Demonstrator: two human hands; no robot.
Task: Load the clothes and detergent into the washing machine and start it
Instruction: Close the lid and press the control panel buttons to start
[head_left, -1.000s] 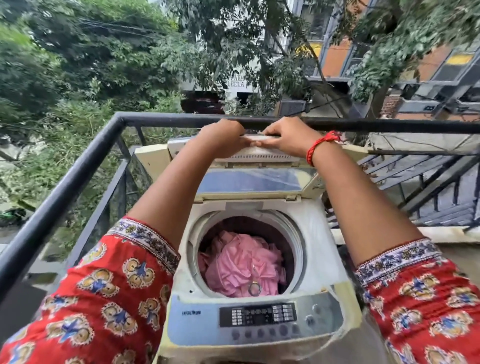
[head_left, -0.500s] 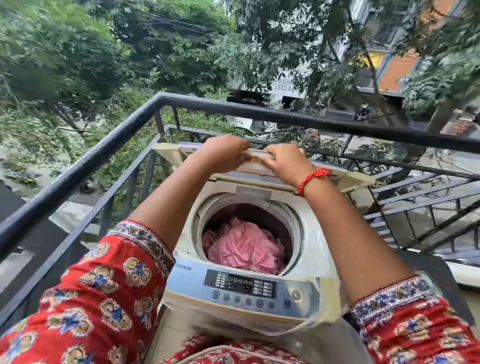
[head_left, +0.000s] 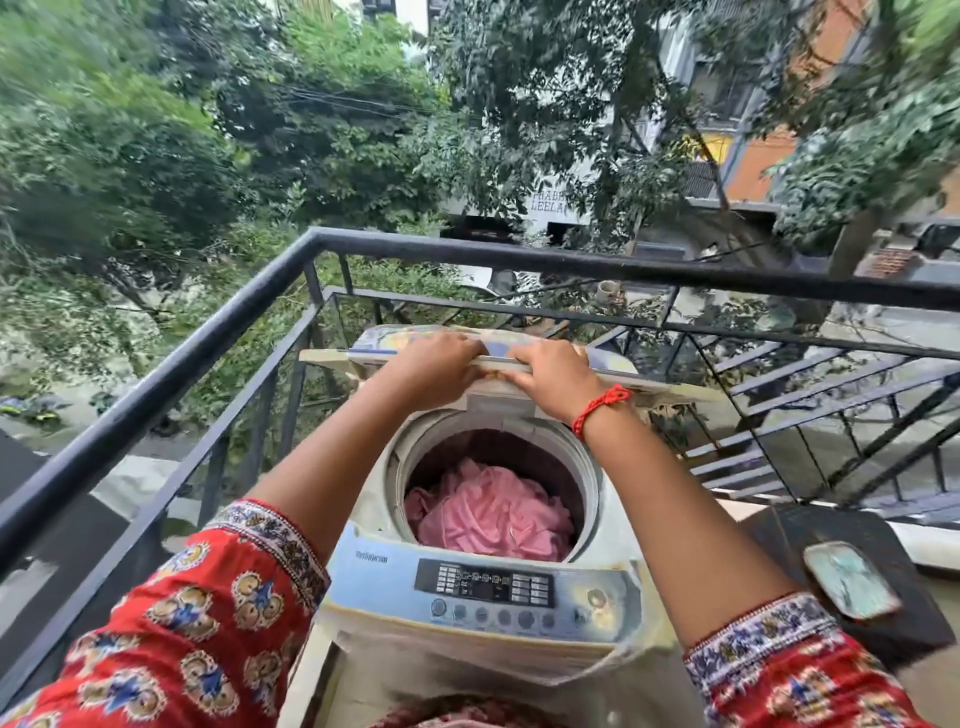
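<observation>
A white top-loading washing machine (head_left: 363, 525) stands in the balcony corner with its drum open. Pink clothes (head_left: 493, 512) fill the drum. The folding lid (head_left: 613, 364) is raised and tipped toward me at the back of the machine. My left hand (head_left: 431, 366) grips the lid's front edge at the left, fingers curled over it. My right hand (head_left: 553, 374), with a red thread at the wrist, grips the same edge just to the right. The grey control panel (head_left: 485, 590) with buttons faces me at the front. No detergent is in view.
A black metal railing (head_left: 208, 332) encloses the machine at the left and behind. A dark stand (head_left: 883, 545) at the right carries a small pale green tray (head_left: 849, 587). Trees and buildings lie beyond the railing.
Both hands have brought the lid down from nearly upright to a low tilt over the back of the drum. The camera has risen and pulled back.
</observation>
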